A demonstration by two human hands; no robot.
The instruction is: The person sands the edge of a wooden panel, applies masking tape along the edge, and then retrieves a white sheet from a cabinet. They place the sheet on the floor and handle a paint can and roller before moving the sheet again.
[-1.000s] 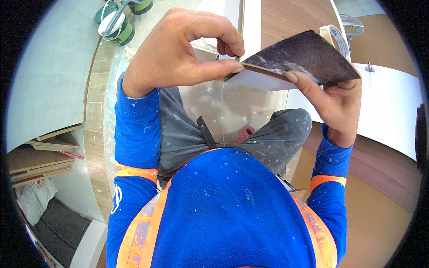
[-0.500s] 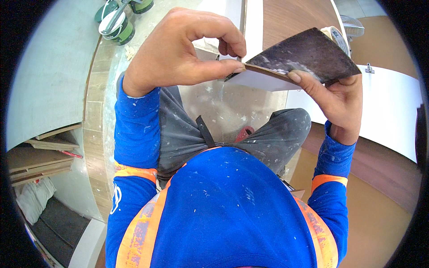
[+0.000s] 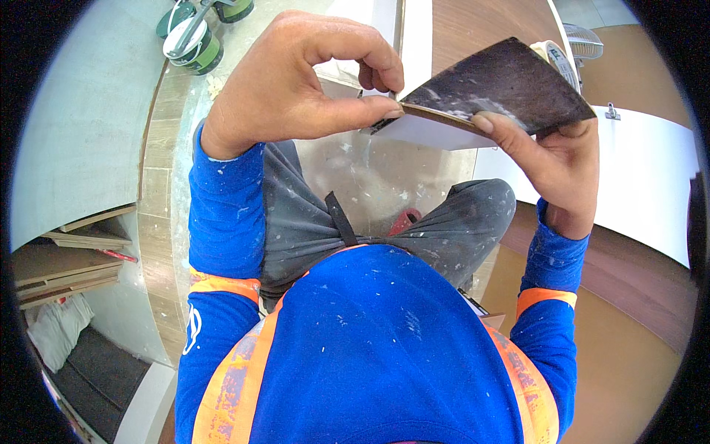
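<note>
My right hand point(image 3: 556, 166) holds up a small dark brown board point(image 3: 510, 81) with white smears, its thumb lying along the near edge and its fingers behind. At the board's left corner, the thumb and index finger of my left hand point(image 3: 285, 81) close in a pinch on the edge; whether a thin strip or speck also lies between them I cannot make out. Below the board's thin brown edge shows a white face point(image 3: 429, 135), partly covered by the board.
A roll of tape point(image 3: 556, 61) stands behind the board, on a brown wood-grain surface point(image 3: 484, 33). Paint buckets point(image 3: 198, 48) are on the floor at the far left. To the right is a white panel point(image 3: 643, 163) with a small metal clip point(image 3: 612, 112); a fan point(image 3: 584, 42) stands beyond. Stacked boards point(image 3: 66, 270) lie left.
The dark board has tilted slightly, its far corner rising a little and shifting left. Both hands keep nearly the same grip, the left moving up very slightly.
</note>
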